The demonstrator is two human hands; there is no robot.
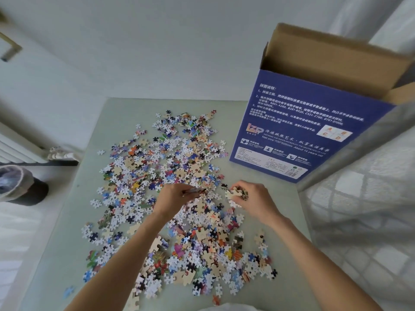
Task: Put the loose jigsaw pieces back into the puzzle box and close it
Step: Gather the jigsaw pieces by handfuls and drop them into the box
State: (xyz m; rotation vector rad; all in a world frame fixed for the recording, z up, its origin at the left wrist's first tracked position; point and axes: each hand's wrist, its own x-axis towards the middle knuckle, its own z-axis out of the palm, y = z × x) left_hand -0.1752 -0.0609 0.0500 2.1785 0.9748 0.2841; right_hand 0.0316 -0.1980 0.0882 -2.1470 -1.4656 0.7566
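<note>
A pale green, flat-topped table (278, 212) carries a wide scatter of small, multicoloured cardboard jigsaw pieces (170, 167), many lying white or tan side up, spread from the far middle of the surface to the near edge. At the far right corner of the table stands the puzzle box (289, 135), a tall blue cardboard carton printed with white text; it is upright, its brown top flaps (336, 57) are raised, and the mouth is open. The box sits just beside the far right fringe of the scatter, apart from both hands. The person's left hand (177, 196) is positioned over the middle of the scatter, back of the hand facing the camera, with fingers curled downward into the pieces; a few pieces show at the fingertips, so the hand appears to be gripping them, though the hold itself is hidden. The right hand (253, 198) is positioned just to the right of the left hand, fingers curled round a small clump of gathered pieces (237, 193), which is held just above the table. Both forearms extend from the bottom edge of the view. On the floor to the left stands a grey, round waste bin (20, 185), near a white ribbed radiator (18, 151).
</note>
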